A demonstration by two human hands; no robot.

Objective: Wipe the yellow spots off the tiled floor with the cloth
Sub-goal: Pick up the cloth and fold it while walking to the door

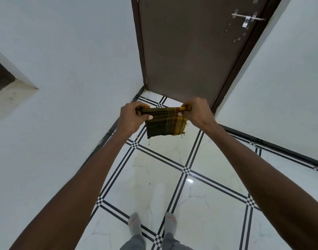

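Underfoot, I see a glossy tiled floor (199, 201) of white marble-look squares, each bordered by double black lines that cross in small checkered patches. It runs in a narrow passage between two plain white walls, left (68, 69) and right (284, 83), with a dark skirting strip along both. At the far end stands a brown door (187, 51), matt and flat, in a darker frame; a metal sliding bolt (247, 18) sits high on its right side. On the left wall a recessed opening (8, 91) shows a rough grey ledge.

I note small yellow spots (137, 137) at the foot of the left wall, just left of the cloth's hanging edge; they are too small for me to describe further.

Both bare arms reach forward. The left hand (134, 116) and the right hand (196, 112) each grip one end of the cloth (165, 126), fingers curled round its bunched top edge. The cloth is woven, checked in dark green, yellow and orange, with frayed threads along the bottom. It is held in the air in front of the door, its lower part hanging free, clear of the floor.

Near the bottom edge I see two feet in grey socks (135, 223) and grey trouser legs.
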